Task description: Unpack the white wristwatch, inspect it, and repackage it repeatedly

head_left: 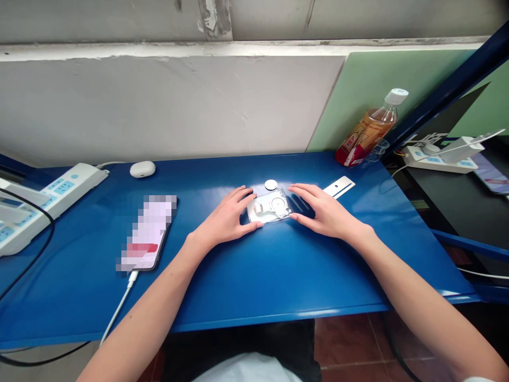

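Note:
A small flat clear-plastic piece [267,208] with white parts and a round ring lies on the blue table, between my two hands. My left hand [227,216] is at its left side, fingers spread, with the fingertips near the upper left corner and the thumb at the lower left edge. On the opposite side, my right hand [323,211] has its fingers apart and its thumb close to the right edge. Neither hand is closed around the piece. A white disc [271,184] lies just behind it. Partly behind my right hand is a white slotted strip [340,187].
A phone [147,233] with a white charging cable [119,307] lies at left. Behind it sits a white earbud case [142,169]. A power strip [59,199] runs along the left end. A drink bottle [369,130] stands tilted at the back right, near a blue metal post [449,79].

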{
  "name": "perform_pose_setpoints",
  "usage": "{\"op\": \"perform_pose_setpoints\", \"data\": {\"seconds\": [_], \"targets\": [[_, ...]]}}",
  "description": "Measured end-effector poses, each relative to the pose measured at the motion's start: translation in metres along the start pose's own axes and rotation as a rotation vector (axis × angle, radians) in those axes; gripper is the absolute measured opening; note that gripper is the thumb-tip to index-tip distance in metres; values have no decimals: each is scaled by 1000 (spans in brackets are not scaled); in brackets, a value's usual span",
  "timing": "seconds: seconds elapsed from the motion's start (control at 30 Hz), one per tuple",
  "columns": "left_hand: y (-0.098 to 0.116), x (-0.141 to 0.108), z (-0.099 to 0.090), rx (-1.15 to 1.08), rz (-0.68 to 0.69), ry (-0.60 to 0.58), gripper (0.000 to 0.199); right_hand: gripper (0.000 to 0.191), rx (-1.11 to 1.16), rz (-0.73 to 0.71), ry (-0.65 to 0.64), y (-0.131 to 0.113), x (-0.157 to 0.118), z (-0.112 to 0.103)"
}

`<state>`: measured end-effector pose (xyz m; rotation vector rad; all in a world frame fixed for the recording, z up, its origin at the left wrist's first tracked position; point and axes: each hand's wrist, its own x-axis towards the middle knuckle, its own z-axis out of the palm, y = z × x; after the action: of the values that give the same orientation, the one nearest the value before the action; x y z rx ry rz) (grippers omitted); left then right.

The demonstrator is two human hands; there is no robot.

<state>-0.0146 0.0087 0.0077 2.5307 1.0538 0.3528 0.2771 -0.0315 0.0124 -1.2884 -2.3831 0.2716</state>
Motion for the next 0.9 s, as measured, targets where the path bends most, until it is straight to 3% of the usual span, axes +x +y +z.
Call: {"op": "perform_pose_setpoints", "data": {"seconds": [0.1, 0.23, 0.47, 0.9], "targets": [[1, -1, -1, 16, 13, -38, 73, 72, 15, -37, -94, 1, 0, 1], [2, -1, -3, 16, 5, -59, 74, 73, 35, -28, -170, 2, -1, -3], [-2, -1, -7, -12, -10, -80, 91, 79, 83, 78, -201, 7, -5, -10], [-1, -1, -7, -18, -6, -83, 83, 80, 49, 34, -190, 6, -5, -6]]}}
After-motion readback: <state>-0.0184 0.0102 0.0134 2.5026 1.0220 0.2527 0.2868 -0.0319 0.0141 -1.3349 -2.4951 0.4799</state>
